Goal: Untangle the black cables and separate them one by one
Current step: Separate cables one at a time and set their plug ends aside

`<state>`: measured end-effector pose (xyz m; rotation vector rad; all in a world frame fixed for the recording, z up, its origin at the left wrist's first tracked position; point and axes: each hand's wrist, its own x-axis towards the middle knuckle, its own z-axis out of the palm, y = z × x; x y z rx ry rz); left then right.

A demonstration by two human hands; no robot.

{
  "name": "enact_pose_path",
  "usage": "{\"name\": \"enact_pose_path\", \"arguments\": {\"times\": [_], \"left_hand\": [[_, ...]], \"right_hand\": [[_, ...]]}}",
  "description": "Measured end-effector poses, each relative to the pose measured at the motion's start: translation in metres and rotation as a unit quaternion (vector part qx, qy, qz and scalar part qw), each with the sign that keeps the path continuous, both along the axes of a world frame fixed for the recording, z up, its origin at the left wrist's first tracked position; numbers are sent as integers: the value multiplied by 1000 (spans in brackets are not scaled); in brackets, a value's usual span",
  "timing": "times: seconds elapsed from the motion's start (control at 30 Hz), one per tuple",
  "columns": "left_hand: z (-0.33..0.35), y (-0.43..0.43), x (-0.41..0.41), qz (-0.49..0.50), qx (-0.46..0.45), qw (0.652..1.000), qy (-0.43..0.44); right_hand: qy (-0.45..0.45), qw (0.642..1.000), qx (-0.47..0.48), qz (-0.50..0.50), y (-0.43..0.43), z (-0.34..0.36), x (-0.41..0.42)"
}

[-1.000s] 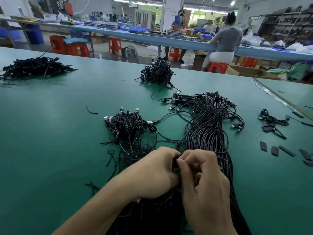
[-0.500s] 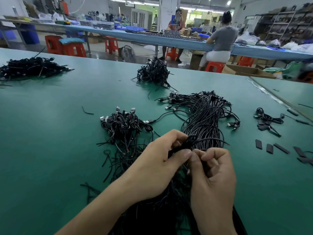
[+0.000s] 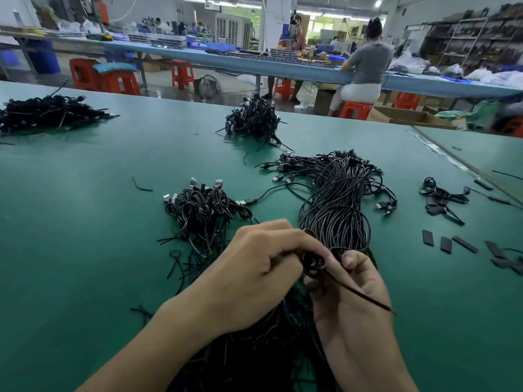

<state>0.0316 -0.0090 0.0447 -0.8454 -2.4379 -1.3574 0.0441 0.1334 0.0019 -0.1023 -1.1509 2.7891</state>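
Black cable loop [image 3: 312,263], pinched by left hand [image 3: 254,281], right hand [image 3: 353,321] (stiff thin tail)

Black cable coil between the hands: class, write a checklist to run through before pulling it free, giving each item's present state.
1. Left hand pinches the small black cable coil: ok.
2. Right hand also grips the coil: ok.
3. Thin free cable end pokes out across the right hand: ok.
4. Coil clear of the large black cable bundle: cannot tell, the hands hide it.
5. Bare green table mat for laying it down: ok.
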Motion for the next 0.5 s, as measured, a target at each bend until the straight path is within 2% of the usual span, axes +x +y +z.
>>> {"name": "enact_pose_path", "arguments": {"times": [0.07,0.23,0.4,0.5], "left_hand": [[-2,0,-1,-8,11,1000,-19],[-11,-1,-6,47,-27,999,-6],[-14,-6,-9,118,35,992,-27],[-15,-5,-11,129,39,990,-52]], "right_hand": [[-10,1000,7,2,1,-1,0],[-15,1000,23,16,1,-2,0],[-1,999,34,8,-3,-3,2],[17,999,43,14,-6,-5,1]]}}
